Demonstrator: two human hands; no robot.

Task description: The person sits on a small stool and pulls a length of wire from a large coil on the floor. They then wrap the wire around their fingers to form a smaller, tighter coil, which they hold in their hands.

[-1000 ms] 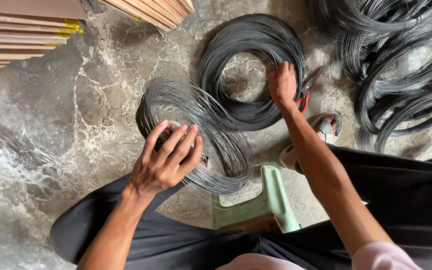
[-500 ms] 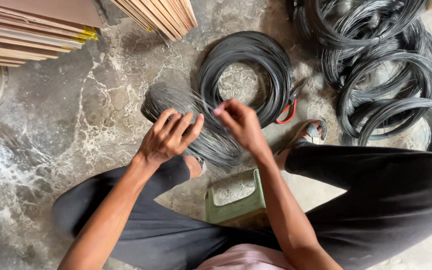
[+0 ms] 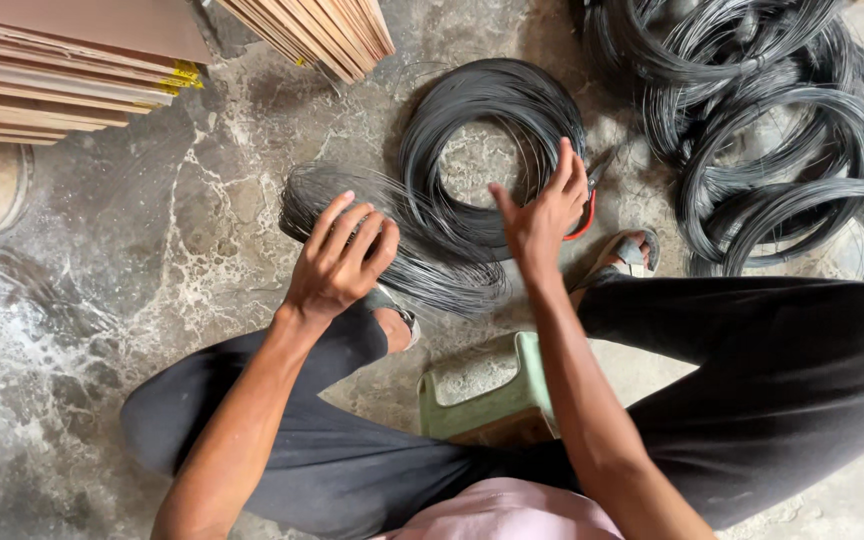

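Now right hand (image 3: 544, 215) back over flat wire coil (image 3: 492, 150), fingers spread (released); left hand (image 3: 337, 262) still gripping loose coil (image 3: 412, 250).

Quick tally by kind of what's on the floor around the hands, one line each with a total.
Loose grey wire bundle under the left hand: 1
Neat black wire coil by the right hand: 1
Heap of tangled wire coils, separate coils not countable: 1
Red-handled cutters: 1
Board stacks: 2
Green stool: 1
Total: 7
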